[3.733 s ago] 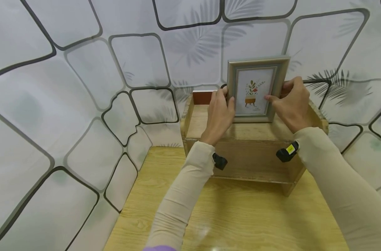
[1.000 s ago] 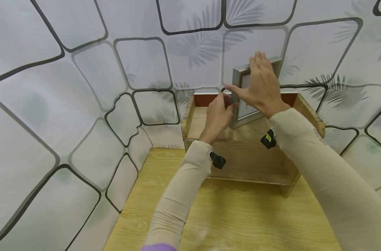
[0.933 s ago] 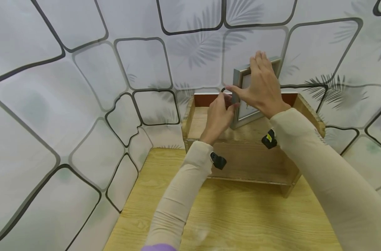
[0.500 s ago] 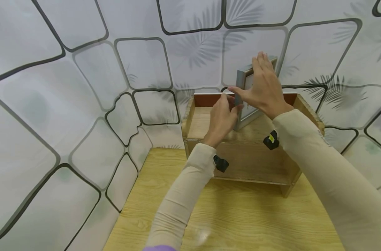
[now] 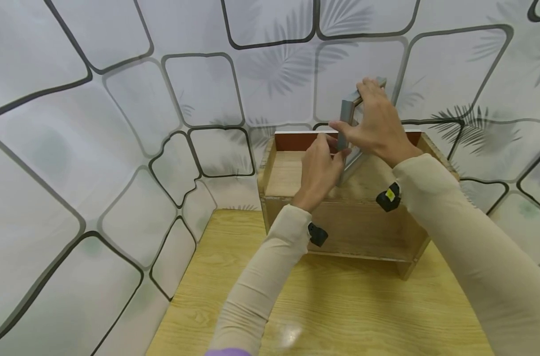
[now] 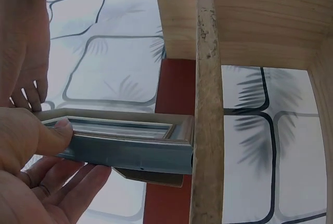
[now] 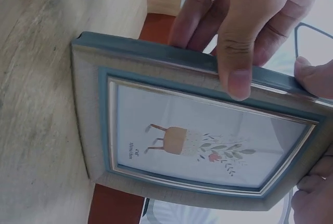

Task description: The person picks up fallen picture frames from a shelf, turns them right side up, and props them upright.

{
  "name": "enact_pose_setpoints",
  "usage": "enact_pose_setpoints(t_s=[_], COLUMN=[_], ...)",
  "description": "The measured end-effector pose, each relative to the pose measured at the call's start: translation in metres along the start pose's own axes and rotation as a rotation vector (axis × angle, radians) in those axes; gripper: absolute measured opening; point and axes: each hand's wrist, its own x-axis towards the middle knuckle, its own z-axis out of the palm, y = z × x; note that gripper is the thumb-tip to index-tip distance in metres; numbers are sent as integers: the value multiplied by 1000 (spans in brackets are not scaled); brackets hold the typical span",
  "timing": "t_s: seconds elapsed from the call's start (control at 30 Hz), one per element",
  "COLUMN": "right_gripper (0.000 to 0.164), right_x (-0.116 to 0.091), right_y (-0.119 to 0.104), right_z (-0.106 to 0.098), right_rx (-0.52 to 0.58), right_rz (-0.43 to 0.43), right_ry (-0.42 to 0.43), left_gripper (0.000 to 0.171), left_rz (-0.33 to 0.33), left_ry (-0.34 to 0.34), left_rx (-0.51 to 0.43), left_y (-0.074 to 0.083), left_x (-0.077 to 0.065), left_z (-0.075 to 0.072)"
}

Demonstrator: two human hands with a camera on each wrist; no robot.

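Silver-grey picture frame (image 5: 347,112), plant print (image 7: 210,146) inside, upright on wooden shelf (image 5: 282,177); left hand (image 5: 320,165) pinches side, right hand (image 5: 377,122) grips top (head view: print mostly hidden).

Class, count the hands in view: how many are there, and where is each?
2. The left hand holds a side edge of the picture frame; the right hand is at its upper part. The wrist views show these same two.
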Motion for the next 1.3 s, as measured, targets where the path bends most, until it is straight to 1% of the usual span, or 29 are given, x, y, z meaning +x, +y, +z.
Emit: enact_pose_setpoints(t_s=[0.13,0.3,0.53,0.67,0.87,1.03,1.13,1.2,1.3], right_gripper=[87,85,84,84,83,82,82,82,83], right_x=[1,3,3,2,0,-1,-1,-1,-2], right_y=[1,2,3,6,12,15,17,19,23], right_z=[-2,-6,-11,-13,-16,-20,-23,-25,-28], right_rx=[17,34,69,82,112,117,131,146,179], right_rz=[-26,-29,-15,-29,-53,-39,-27,-21,-21], right_ry=[16,10,-37,-55,-66,-106,-137,-157,-178], left_gripper=[26,24,25,26,26,26,25,25,23], left_rz=[3,15,10,15,39,42,43,45,48], left_ry=[20,37,42,41,49,67,71,67,43], left_rx=[-20,-36,-54,-58,-49,-36,-48,-69,-114], left_y=[1,2,5,7,8,10,12,12,12], left_x=[0,0,-2,-4,-7,-6,-6,-7,-8], left_z=[2,5,8,10,14,18,20,21,23])
